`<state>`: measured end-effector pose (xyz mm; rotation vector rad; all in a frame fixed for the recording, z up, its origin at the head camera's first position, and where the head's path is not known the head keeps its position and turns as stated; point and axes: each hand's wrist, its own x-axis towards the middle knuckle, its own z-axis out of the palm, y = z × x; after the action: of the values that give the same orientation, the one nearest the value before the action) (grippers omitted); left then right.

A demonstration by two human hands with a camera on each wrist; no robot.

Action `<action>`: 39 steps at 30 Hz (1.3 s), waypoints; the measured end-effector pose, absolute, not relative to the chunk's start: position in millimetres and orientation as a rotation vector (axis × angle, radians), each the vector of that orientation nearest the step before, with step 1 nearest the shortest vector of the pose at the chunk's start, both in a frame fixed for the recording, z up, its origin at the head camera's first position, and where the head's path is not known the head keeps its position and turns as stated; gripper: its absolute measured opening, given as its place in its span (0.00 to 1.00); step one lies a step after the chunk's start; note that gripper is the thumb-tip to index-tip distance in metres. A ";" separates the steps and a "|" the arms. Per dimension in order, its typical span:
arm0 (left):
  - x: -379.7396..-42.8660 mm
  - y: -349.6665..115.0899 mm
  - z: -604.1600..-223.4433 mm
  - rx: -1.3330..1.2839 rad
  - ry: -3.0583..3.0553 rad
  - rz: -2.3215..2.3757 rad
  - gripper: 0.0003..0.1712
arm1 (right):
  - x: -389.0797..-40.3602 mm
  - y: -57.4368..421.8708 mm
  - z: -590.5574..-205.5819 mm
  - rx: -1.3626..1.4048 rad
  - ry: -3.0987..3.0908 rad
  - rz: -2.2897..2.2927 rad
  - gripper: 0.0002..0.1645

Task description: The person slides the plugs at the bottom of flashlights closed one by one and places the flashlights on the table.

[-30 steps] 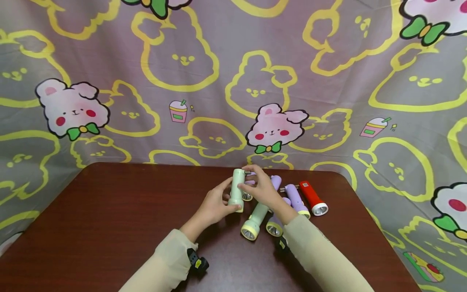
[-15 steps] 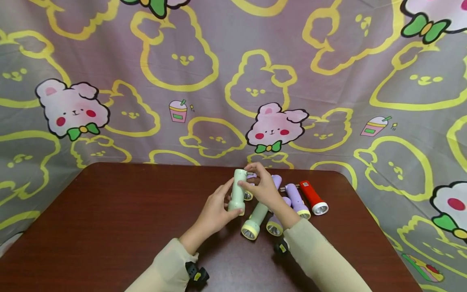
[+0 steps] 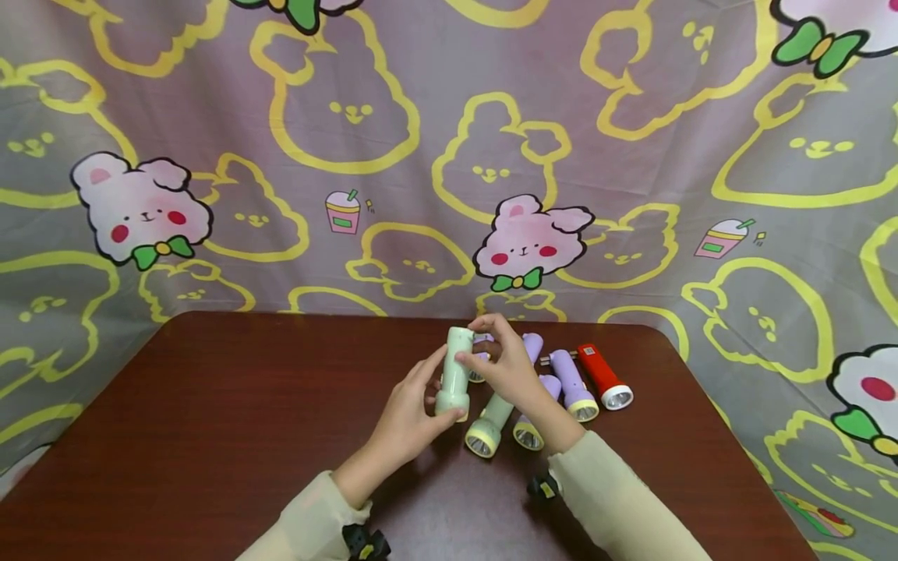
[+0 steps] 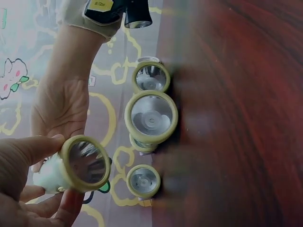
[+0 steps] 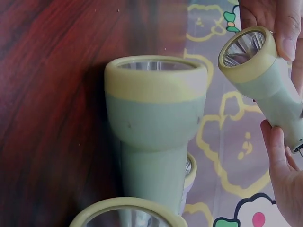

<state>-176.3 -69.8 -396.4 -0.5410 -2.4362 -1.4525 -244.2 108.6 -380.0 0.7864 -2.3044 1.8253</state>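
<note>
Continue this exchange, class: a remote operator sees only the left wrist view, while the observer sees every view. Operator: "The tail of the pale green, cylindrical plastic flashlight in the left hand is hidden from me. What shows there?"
Observer: The right wrist view shows a thin metal piece at the tail of the pale green, cylindrical plastic flashlight.
Operator: What body colour has the flashlight lying furthest to the person's right?
Observer: Red; the head view shows a red, white-rimmed, cylindrical plastic flashlight there.
Operator: Does anything stick out from its nearest neighbour?
Observer: Yes, in the head view metal prongs stick out near the tail of the purple, cylindrical plastic flashlight beside it.
</note>
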 end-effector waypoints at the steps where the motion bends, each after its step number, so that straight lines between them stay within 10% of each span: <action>1: -175.7 -70.7 -395.8 -0.550 -2.429 -1.474 0.49 | -242.6 109.0 -379.7 0.790 -2.295 1.835 0.25; 39: -167.4 -92.5 -382.4 -0.647 -2.356 -1.811 0.32 | -204.6 105.8 -368.6 0.972 -2.025 2.114 0.28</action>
<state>-167.4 -92.5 -382.4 -0.6471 -2.3555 -1.8107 -204.6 105.8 -368.6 0.9722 -2.0253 2.1139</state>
